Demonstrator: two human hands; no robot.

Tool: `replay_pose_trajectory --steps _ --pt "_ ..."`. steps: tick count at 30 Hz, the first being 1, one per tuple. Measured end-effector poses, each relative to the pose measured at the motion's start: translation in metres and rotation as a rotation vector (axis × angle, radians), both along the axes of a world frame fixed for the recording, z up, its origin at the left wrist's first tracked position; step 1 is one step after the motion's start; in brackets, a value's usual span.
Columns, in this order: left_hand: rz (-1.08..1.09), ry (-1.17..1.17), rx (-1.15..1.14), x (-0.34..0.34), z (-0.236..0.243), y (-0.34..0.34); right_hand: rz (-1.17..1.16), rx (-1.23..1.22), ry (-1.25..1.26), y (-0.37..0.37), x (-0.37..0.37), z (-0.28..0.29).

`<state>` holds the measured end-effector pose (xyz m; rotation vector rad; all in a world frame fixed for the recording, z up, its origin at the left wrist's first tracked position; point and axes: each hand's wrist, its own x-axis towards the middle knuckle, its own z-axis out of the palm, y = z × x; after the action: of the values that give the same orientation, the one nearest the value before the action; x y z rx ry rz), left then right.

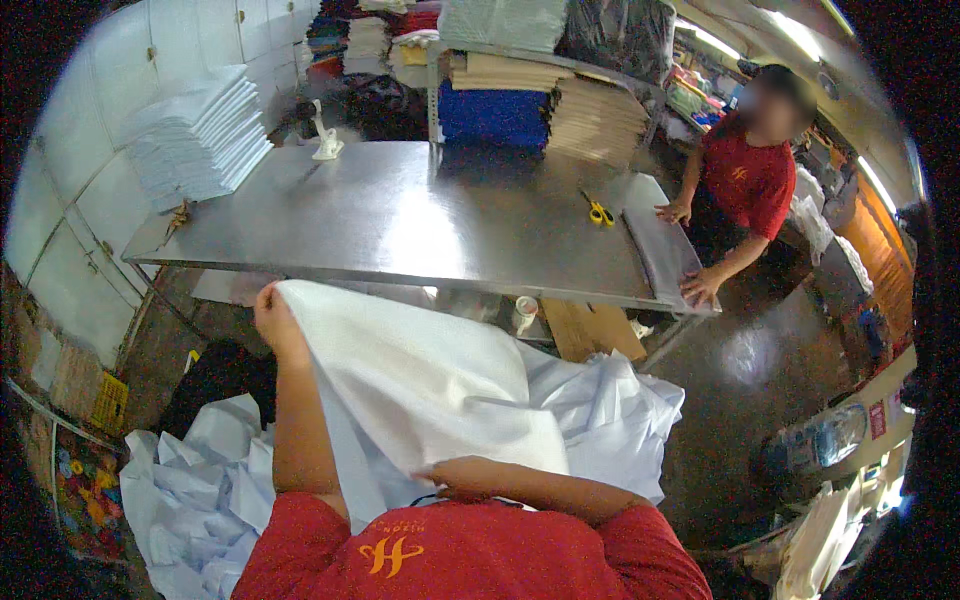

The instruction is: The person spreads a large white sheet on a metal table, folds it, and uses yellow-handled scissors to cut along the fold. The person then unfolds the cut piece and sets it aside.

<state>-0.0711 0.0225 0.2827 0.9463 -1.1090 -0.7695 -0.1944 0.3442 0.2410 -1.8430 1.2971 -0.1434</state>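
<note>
A large sheet of white cloth hangs in front of me, partly draped and creased. My left hand is raised near the front edge of the metal table and pinches the cloth's upper left corner. Close to my chest, my right hand is closed on the lower edge of the same cloth; its fingers are partly hidden. More of the crumpled white cloth spreads out to the right, below the table.
The steel table carries a folded white stack, yellow-handled scissors and a small white stand. A co-worker presses a folded grey cloth at its right end. Crumpled white cloth lies at lower left.
</note>
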Motion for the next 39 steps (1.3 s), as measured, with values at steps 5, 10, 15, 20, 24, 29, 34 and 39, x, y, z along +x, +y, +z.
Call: replay_pose_trajectory --steps 5,10,15,20,24,29,34,39 --pt "0.009 0.078 0.024 0.064 0.001 0.014 -0.153 -0.208 0.021 -0.054 -0.033 0.029" --pt "-0.002 0.209 0.163 0.099 -0.016 0.036 -0.304 -0.470 -0.047 -0.084 -0.070 0.082" --pt "-0.036 0.170 0.203 0.110 -0.042 0.050 -0.316 -0.528 -0.141 -0.086 -0.071 0.099" --pt "-0.219 0.304 0.229 0.104 -0.059 0.057 -0.600 -0.703 -0.111 -0.077 -0.105 0.146" --pt "-0.236 0.248 0.213 0.093 -0.062 0.066 -0.895 -1.122 -0.364 -0.071 -0.155 0.217" --pt "-0.213 0.289 0.305 0.081 -0.052 0.086 -0.761 -1.053 -0.489 -0.069 -0.148 0.230" --pt "-0.234 0.328 0.358 0.079 -0.040 0.092 -0.723 -0.812 -0.226 -0.079 -0.141 0.162" --pt "-0.269 0.381 0.389 0.087 -0.044 0.078 -1.063 -0.745 -0.138 -0.068 -0.208 0.079"
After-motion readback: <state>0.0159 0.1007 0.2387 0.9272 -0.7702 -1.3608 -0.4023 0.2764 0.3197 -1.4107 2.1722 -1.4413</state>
